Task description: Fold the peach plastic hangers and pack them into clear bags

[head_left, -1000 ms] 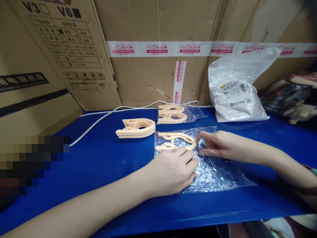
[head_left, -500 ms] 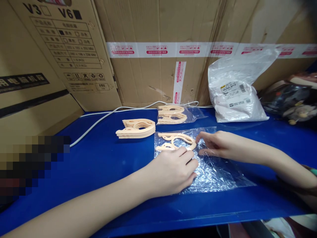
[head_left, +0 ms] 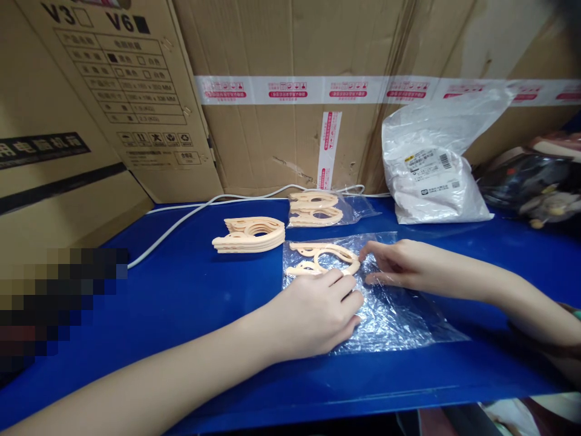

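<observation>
A clear plastic bag (head_left: 390,315) lies flat on the blue table (head_left: 190,290) with a peach plastic hanger piece (head_left: 320,257) inside its far end. My left hand (head_left: 313,315) rests on the bag's near left edge, fingers curled and pressing down on the film beside the hanger. My right hand (head_left: 393,263) lies on the bag to the right of the hanger, its fingertips pinched on the film at the hanger's right end. Left of the bag sits a loose stack of peach hangers (head_left: 249,235). Behind it lies a second bagged pair of hangers (head_left: 318,209).
Cardboard boxes (head_left: 295,91) wall the back and left of the table. A white cable (head_left: 181,221) runs along the rear left. A white filled plastic sack with labels (head_left: 431,169) stands at the back right, and dark wrapped items (head_left: 531,181) lie at the far right.
</observation>
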